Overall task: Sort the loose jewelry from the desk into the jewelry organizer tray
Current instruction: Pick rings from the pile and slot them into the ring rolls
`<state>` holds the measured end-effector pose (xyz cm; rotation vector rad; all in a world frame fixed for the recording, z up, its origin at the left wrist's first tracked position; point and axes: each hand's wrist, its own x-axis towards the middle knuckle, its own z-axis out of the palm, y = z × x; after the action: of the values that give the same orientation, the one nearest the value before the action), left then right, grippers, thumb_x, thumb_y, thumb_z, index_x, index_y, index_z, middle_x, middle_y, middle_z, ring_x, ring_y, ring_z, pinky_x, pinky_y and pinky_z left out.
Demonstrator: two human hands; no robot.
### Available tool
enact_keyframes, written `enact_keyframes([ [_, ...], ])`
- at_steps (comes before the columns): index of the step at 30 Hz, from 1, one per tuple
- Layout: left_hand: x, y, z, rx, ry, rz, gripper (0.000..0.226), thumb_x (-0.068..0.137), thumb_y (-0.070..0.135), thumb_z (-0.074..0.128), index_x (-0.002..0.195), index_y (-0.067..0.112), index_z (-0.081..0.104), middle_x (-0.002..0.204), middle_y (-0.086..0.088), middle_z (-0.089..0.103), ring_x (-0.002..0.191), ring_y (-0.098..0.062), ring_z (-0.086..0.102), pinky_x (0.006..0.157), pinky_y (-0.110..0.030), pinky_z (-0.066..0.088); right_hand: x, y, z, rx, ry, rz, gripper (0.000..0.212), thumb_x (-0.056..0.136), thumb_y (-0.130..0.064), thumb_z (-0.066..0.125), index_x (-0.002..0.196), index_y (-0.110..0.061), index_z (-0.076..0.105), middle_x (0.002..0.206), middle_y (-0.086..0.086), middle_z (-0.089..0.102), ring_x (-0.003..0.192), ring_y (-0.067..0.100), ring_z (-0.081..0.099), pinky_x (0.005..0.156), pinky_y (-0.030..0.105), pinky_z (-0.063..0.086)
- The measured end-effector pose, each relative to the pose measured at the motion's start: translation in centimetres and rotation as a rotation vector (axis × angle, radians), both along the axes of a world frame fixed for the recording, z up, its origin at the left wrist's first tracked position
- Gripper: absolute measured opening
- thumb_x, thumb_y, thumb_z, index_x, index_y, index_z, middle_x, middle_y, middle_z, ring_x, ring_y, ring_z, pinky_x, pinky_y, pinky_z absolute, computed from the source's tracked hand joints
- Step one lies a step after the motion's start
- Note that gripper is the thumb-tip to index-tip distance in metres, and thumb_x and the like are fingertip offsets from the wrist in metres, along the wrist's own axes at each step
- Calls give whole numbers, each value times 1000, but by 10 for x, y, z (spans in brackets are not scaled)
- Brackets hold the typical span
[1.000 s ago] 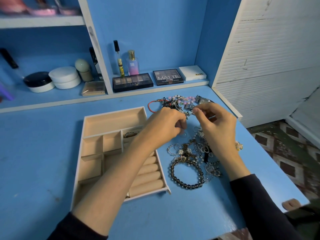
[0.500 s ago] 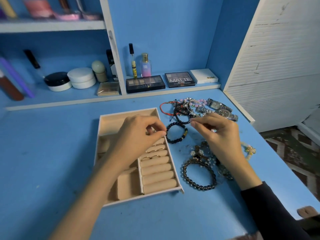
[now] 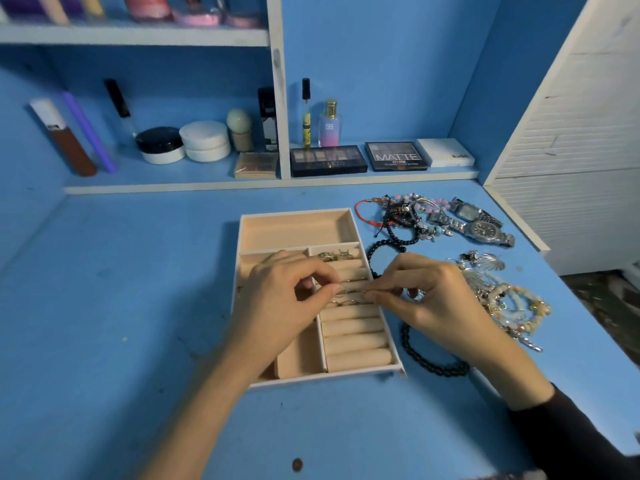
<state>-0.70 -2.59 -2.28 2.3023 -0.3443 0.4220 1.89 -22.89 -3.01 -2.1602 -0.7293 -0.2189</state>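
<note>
What looks like a thin ring point(image 3: 349, 292) has moved from the loose jewelry point(image 3: 502, 299), right of the right grip point(image 3: 427, 301), to the ring rolls point(image 3: 353, 329) of the tray point(image 3: 294, 215). It is pinched between the right grip and the left grip point(image 3: 287, 299), nearly sorted.

The light is soft and a bit dim, and everything looks blue. Small dark shadows sit under the left hand point(image 3: 277, 303) and right hand point(image 3: 436, 303) and along the tray point(image 3: 329, 377) edge nearest the wrists. The small gold piece point(image 3: 349, 291) they pinch is too fuzzy to make out. High above the hands the jars point(image 3: 194, 13) are smeared. Off to their right the white door point(image 3: 571, 133) leans.
</note>
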Motion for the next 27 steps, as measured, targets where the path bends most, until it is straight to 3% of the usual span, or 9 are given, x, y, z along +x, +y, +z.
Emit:
enact_keyframes([
  [8, -1, 0, -2, -26, -107, 41, 11, 72, 15, 76, 76, 24, 70, 68, 25, 56, 68, 4, 45, 61, -5, 35, -2, 0, 7, -248, -96, -20, 18, 79, -32, 63, 88, -25, 77, 72, -4, 57, 65, 12, 55, 54, 38, 48],
  [10, -2, 1, -2, -30, -109, 39, 11, 72, 15, 76, 77, 24, 71, 69, 28, 54, 69, 6, 45, 62, -4, 35, -3, 0, 10, -261, -61, -7, 20, 80, -33, 61, 88, -25, 77, 74, -5, 58, 66, 6, 54, 57, 30, 46],
  [12, -2, 1, -3, -34, -112, 37, 10, 73, 16, 76, 77, 23, 71, 69, 29, 54, 70, 5, 45, 62, -4, 35, -2, 0, 12, -233, -22, 2, 19, 81, -32, 60, 85, -24, 76, 75, -6, 58, 65, 1, 51, 59, 13, 37],
  [14, -1, 1, -3, -43, -113, 38, 8, 73, 17, 74, 77, 23, 71, 70, 27, 56, 69, 3, 45, 61, -5, 35, 0, 0, 12, -208, -3, -1, 16, 80, -29, 62, 82, -20, 75, 73, -5, 58, 65, 3, 51, 59, 8, 33],
  [20, -1, 2, -4, -57, -114, 32, 10, 74, 16, 74, 80, 24, 71, 72, 27, 57, 71, 0, 48, 61, -6, 37, 1, 1, 10, -182, 15, -11, 13, 77, -29, 65, 77, -17, 71, 70, -5, 55, 65, 10, 51, 59, 9, 35],
  [27, -2, 2, -3, -79, -115, 33, 10, 74, 14, 75, 80, 23, 71, 71, 22, 60, 70, -4, 48, 60, -6, 36, -3, -2, 14, -184, 44, 42, 7, 76, -28, 69, 77, -22, 72, 75, -6, 56, 67, 4, 51, 60, 5, 35],
])
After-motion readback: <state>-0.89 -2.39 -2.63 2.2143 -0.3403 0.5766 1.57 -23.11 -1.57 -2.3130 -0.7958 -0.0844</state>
